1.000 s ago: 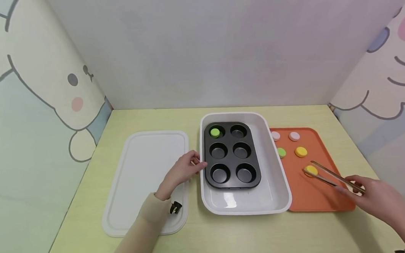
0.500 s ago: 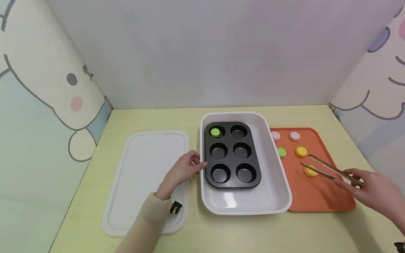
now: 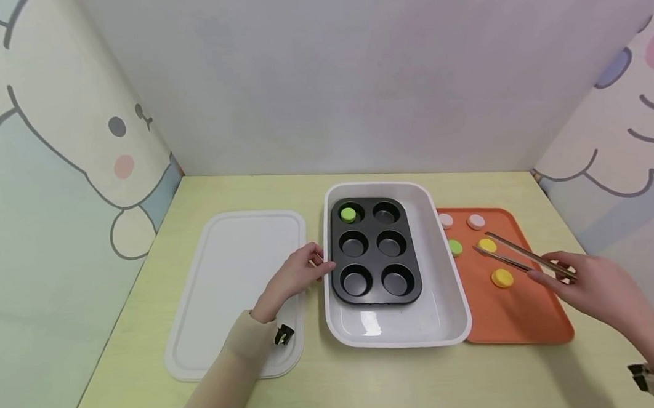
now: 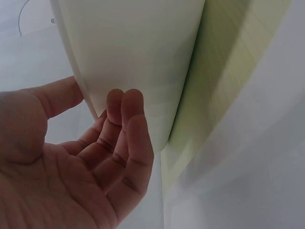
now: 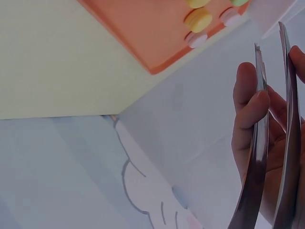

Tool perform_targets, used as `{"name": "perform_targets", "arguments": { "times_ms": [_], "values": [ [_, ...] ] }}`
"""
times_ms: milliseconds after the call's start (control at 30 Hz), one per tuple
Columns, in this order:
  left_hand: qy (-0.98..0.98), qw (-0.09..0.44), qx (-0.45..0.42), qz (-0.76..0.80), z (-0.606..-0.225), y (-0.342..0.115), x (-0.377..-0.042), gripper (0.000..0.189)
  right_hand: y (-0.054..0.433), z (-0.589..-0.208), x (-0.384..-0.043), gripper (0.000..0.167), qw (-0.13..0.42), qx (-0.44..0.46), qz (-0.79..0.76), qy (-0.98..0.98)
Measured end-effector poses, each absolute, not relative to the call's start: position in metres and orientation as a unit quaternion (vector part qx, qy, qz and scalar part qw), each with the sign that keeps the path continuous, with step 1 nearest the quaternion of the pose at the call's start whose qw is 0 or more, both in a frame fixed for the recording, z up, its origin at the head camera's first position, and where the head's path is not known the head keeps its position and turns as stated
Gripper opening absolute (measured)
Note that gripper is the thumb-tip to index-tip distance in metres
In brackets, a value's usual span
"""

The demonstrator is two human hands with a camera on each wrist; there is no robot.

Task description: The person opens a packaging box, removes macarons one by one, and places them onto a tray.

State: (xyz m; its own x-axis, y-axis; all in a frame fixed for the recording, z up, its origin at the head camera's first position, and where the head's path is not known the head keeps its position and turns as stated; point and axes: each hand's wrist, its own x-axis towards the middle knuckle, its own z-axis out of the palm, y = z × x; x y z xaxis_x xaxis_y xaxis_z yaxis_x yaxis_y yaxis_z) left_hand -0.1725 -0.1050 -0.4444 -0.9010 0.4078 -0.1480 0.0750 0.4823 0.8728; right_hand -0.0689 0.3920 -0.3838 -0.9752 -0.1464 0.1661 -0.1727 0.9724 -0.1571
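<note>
My left hand [image 3: 297,270] holds the left rim of a white tub [image 3: 411,323], thumb over the edge and fingers curled against the outer wall [image 4: 133,52]. Inside the tub lies a black muffin pan [image 3: 372,257]; its far-left cup holds a green macaron [image 3: 348,214]. My right hand [image 3: 598,288] grips metal tongs [image 3: 529,254], their tips apart above an orange tray [image 3: 524,320]. In the head view the tips overlap the farther yellow macaron [image 3: 489,243]. Nearer me lies another yellow macaron [image 3: 502,278]. A green macaron [image 3: 455,248] and two pink macarons [image 3: 476,221] lie beyond.
On the left, a white tray [image 3: 236,270] lies under my left forearm. The tub's right wall stands between the pan and the orange tray, partly hiding the tray's left side. A wall [image 3: 355,104] closes off the table's back edge.
The tongs have moved away from the nearer yellow macaron, up and to the left over the farther one. That nearer macaron stays on the tray. My left hand keeps its place.
</note>
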Motion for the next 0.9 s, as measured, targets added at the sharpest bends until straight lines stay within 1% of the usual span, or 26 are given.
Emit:
{"name": "perform_targets", "arguments": {
  "times_ms": [333, 500, 667, 767, 900],
  "values": [
    [0.844, 0.173, 0.138, 0.489, -0.445, -0.106, -0.171, 0.025, 0.364, -0.357, -0.099, 0.040, 0.084, 0.108, 0.079, -0.987],
    [0.845, 0.169, 0.136, 0.488, -0.447, -0.107, -0.171, 0.026, 0.350, -0.349, -0.115, 0.040, 0.086, 0.133, 0.069, -0.985],
    [0.846, 0.168, 0.137, 0.488, -0.447, -0.107, -0.172, 0.026, 0.337, -0.347, -0.129, 0.040, 0.073, 0.143, 0.065, -0.985],
    [0.844, 0.169, 0.137, 0.490, -0.447, -0.106, -0.172, 0.026, 0.329, -0.345, -0.139, 0.044, 0.062, 0.143, 0.069, -0.985],
    [0.844, 0.170, 0.139, 0.490, -0.445, -0.106, -0.173, 0.025, 0.318, -0.342, -0.155, 0.046, 0.054, 0.150, 0.072, -0.985]
  ]
}}
